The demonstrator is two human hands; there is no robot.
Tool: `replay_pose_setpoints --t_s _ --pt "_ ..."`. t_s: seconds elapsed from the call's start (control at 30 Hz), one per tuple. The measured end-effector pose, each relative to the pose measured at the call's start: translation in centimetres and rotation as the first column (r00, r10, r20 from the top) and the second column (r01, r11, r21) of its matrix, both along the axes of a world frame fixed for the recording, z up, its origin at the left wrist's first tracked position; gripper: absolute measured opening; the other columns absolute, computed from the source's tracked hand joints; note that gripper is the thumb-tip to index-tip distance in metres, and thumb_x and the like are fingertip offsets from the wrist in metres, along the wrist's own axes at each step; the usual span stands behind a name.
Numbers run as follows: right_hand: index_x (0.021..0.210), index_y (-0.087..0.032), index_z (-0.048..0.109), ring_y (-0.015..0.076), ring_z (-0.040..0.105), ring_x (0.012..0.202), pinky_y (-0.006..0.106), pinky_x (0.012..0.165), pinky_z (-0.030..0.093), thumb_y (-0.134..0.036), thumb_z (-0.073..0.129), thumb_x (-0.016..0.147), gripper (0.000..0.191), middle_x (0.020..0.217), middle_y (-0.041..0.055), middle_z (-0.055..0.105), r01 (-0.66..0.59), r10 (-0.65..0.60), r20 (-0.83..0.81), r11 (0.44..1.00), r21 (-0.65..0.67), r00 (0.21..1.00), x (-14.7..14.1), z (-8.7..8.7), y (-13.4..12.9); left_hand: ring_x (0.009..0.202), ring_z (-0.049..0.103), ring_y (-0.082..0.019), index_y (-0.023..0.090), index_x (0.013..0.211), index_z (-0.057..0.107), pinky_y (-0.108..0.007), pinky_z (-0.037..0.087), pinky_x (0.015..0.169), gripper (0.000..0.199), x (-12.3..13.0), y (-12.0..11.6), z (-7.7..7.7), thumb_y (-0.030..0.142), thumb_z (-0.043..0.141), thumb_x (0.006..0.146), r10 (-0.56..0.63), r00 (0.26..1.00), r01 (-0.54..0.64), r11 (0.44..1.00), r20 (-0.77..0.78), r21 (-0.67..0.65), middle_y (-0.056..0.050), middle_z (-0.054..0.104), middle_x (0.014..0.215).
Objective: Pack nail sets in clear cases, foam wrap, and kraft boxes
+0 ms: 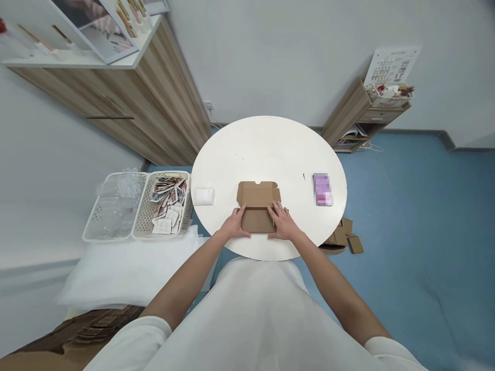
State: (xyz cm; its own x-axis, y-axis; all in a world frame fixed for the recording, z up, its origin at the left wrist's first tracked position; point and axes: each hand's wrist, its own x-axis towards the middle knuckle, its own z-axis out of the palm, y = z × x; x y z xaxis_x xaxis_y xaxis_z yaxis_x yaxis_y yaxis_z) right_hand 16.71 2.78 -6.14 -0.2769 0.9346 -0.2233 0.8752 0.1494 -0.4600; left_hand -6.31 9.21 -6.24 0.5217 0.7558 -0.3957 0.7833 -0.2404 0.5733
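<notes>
A brown cardboard box (pixel 258 197) lies unfolded on the round white table (pixel 266 139), its lid part tilted away from the body and its lower part nearest to me. At the box's left side is my left hand (pixel 234 225), thumb and fingers spread against the edge. My right hand (pixel 283 222) touches the right side in the same way, fingers apart. Left on the table lies a white packet (pixel 204 196). A purple and pink stack (pixel 323 189), partly pixelated, rests at the right.
White baskets with clear bags (pixel 116 206) and cards (pixel 168 203) stand left of the table. Folded cardboard (pixel 340 234) lies on the floor at the right. A wooden cabinet (pixel 162 93) and a small shelf (pixel 350 111) stand behind.
</notes>
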Motion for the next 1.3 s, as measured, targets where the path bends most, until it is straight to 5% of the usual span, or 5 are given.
replay_pose_setpoints --t_s 0.1,0.23,0.47,1.07,1.3 --pt "0.137 -0.021 0.009 0.0307 -0.002 0.131 0.05 0.103 0.009 -0.056 0.061 0.059 0.099 0.144 0.0104 0.002 0.296 -0.293 -0.097 0.955 0.022 0.951 0.7 -0.2 -1.9 0.105 0.047 -0.032 0.025 0.136 0.0 -0.038 0.042 0.08 0.124 0.4 -0.3 -0.2 0.05 0.074 0.04 0.008 1.0 -0.008 1.0 -0.011 -0.014 -0.012 0.034 0.119" --pt "0.136 -0.018 0.01 0.0278 0.022 0.127 0.043 0.099 0.028 -0.056 0.054 0.066 0.092 0.14 0.0131 0.02 0.689 -0.719 -0.315 0.69 -0.22 0.62 1.5 -1.1 -4.6 0.103 0.047 -0.031 0.026 0.136 0.0 -0.038 0.043 0.079 0.124 1.2 -0.6 -0.4 0.051 0.074 0.04 0.009 1.0 -0.009 1.0 -0.015 -0.021 -0.012 0.032 0.12" --pt "0.131 -0.019 0.028 0.0228 0.049 0.108 0.034 0.082 0.045 -0.051 0.052 0.07 0.073 0.122 0.0113 0.048 0.678 -0.854 -0.475 0.479 -0.558 0.212 1.5 -0.9 -4.7 0.107 0.044 -0.031 0.027 0.135 0.002 -0.039 0.041 0.083 0.121 2.1 -0.7 -0.9 0.051 0.074 0.04 0.007 1.0 -0.007 1.0 0.028 -0.006 -0.011 0.03 0.121" --pt "0.097 -0.02 0.052 0.0159 0.054 0.07 0.026 0.06 0.037 -0.027 0.049 0.071 0.028 0.074 0.0008 0.059 0.755 -0.774 -0.05 0.629 -0.184 0.632 -0.4 -1.1 -2.2 0.101 0.048 -0.028 0.027 0.136 0.001 -0.036 0.043 0.076 0.118 2.1 -2.1 -0.7 0.053 0.072 0.044 0.034 0.995 -0.033 0.999 0.091 -0.021 -0.01 0.034 0.119" --pt "0.097 -0.02 0.049 0.016 0.054 0.069 0.026 0.059 0.036 -0.022 0.046 0.071 0.026 0.076 0.0011 0.059 0.77 -0.78 -0.034 0.623 -0.138 0.625 -0.6 -1.6 -3.3 0.084 0.053 -0.015 0.018 0.131 0.024 -0.029 0.047 0.073 0.061 1.1 -4.8 -2.4 0.034 0.049 0.078 0.312 0.901 -0.283 0.949 0.302 -0.136 -0.011 0.045 0.114"
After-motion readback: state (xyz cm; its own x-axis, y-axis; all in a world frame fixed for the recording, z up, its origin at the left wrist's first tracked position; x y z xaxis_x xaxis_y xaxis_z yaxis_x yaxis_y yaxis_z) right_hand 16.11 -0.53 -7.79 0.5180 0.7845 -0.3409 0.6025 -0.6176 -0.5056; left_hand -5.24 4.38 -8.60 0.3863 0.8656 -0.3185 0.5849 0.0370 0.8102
